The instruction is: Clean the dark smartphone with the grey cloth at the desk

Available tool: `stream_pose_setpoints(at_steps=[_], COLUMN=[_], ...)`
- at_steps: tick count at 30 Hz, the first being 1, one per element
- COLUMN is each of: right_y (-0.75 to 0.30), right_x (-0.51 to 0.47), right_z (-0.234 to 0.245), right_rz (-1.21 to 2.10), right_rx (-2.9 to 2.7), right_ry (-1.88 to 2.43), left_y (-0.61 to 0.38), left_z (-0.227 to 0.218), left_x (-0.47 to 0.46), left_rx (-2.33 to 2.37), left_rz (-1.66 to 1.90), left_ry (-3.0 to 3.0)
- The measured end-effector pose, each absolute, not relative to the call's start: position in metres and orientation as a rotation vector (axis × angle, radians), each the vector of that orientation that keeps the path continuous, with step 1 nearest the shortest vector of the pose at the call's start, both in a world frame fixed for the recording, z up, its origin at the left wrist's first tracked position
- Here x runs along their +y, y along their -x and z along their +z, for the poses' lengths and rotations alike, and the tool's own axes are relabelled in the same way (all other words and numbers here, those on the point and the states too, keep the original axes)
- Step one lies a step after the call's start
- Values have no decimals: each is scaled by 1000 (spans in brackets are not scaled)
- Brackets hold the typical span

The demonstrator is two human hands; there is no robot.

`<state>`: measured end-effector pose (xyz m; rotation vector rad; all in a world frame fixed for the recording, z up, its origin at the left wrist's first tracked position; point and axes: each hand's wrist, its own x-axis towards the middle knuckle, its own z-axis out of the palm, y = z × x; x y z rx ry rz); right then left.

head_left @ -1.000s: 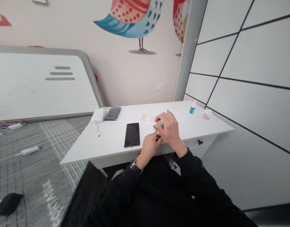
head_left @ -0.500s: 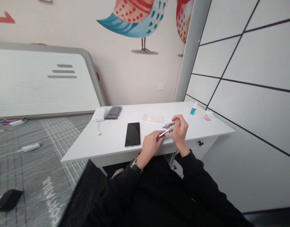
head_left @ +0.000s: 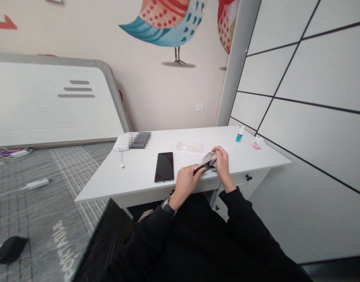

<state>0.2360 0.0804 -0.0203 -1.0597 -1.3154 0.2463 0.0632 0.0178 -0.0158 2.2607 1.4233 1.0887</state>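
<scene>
Both hands meet above the white desk [head_left: 133,172], near its front edge. My left hand [head_left: 185,182] grips the dark-edged end of a slim silver-grey object [head_left: 207,162], and my right hand [head_left: 222,165] pinches its grey end. Fingers hide part of it, so I cannot tell exactly what it is. To the left lies a black smartphone [head_left: 164,167], face up and apart from my hands. Behind them sits a clear plastic tray [head_left: 189,147], also untouched.
A white box with a cable [head_left: 123,143] and a pixelated item [head_left: 140,140] stand at the desk's far left. A small blue-labelled bottle [head_left: 240,135], white tissue [head_left: 258,140] and a pink pad [head_left: 256,146] lie far right. Walls border the desk's far and right sides.
The held object now looks wider and greyer, with a dark edge showing. My hands have come closer together than half a second ago. The phone and tray have not moved.
</scene>
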Motion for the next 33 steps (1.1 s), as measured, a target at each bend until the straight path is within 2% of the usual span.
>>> stream_pose_setpoints(at_steps=[6, 14, 27, 33], right_y=[-233, -227, -221, -185], right_x=[80, 54, 61, 39], right_z=[-21, -11, -19, -15], right_rz=[222, -100, -129, -71], right_rx=[-1498, -1806, -1676, -1823], right_ry=[1105, 1138, 1115, 989], left_y=[-62, -62, -63, -62], left_z=[-18, -17, -11, -14], left_x=[20, 20, 20, 25], left_rx=[1408, 1433, 1575, 1641], left_rz=[1130, 1069, 786, 669], left_ry=[-2248, -2292, -2374, -2357])
